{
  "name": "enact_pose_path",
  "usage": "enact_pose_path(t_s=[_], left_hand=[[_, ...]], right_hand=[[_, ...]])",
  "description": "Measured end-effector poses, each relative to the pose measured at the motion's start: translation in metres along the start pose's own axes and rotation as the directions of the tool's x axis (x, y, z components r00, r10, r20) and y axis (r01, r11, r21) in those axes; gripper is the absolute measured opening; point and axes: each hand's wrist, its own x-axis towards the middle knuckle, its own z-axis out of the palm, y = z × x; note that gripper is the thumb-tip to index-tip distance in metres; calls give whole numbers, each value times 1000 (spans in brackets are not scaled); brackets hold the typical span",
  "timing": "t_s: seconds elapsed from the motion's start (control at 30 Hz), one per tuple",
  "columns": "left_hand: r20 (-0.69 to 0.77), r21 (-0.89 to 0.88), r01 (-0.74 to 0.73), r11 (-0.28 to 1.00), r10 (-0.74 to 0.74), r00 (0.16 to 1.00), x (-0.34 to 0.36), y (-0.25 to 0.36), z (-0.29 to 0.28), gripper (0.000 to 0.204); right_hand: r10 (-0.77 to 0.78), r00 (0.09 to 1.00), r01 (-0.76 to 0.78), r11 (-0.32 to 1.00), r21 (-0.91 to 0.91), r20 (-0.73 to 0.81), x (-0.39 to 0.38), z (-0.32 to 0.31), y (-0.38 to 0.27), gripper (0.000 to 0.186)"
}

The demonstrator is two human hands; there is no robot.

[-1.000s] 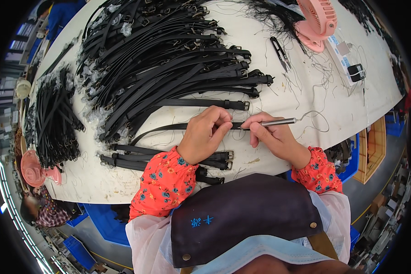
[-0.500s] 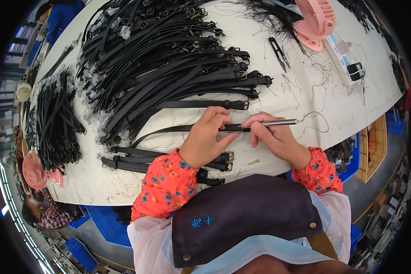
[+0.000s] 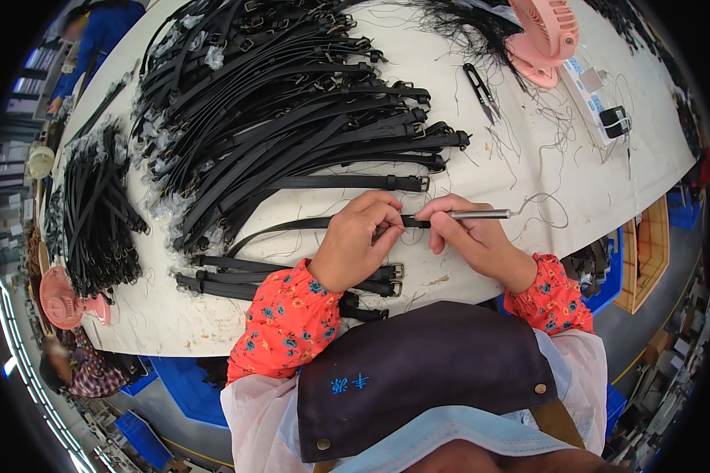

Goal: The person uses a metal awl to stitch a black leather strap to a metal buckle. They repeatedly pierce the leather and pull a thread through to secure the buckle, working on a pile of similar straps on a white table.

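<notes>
A narrow black leather belt (image 3: 282, 226) runs across the tabletop and passes behind my left hand (image 3: 363, 236). The thumb and forefinger of that hand are pinched together beside the belt; whatever is between them is too small or hidden to make out. My right hand (image 3: 469, 235) grips a slim silver pen-shaped tool (image 3: 483, 213) with a thin cord trailing from its back end. Its fingertips are right at the belt's end, close to the left fingers, and they hide the tool's tip. Another belt with a buckle (image 3: 355, 182) lies just beyond both hands.
Piles of black buckled belts (image 3: 292, 118) cover the table's far left. Several more belts (image 3: 292, 276) lie by my left forearm. Black thread snips (image 3: 481, 93), a pink fan (image 3: 544, 39) and a power strip (image 3: 588, 102) are at the far right. Loose threads litter the white table (image 3: 528, 260).
My left thumb and fingers have closed from a spread pose into a pinch by the belt. My right hand and the tool have barely shifted.
</notes>
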Motion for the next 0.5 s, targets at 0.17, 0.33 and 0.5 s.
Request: enact_pose_path(t_s=[0.17, 0.33, 0.5], left_hand=[[3, 0, -1, 1000, 1, 1000, 0, 0, 0, 10], [12, -3, -6, 1000, 6, 1000, 0, 1, -1, 10], [-10, -19, 24, 1000, -24, 1000, 1, 6, -4, 12]], right_hand=[[5, 1000, -5, 1000, -1, -1, -1, 0, 1, 25], [13, 1000, -13, 1000, -6, 3, 0, -1, 1, 24], [-9, 1000, 8, 1000, -14, -13, -1, -1, 0, 25]])
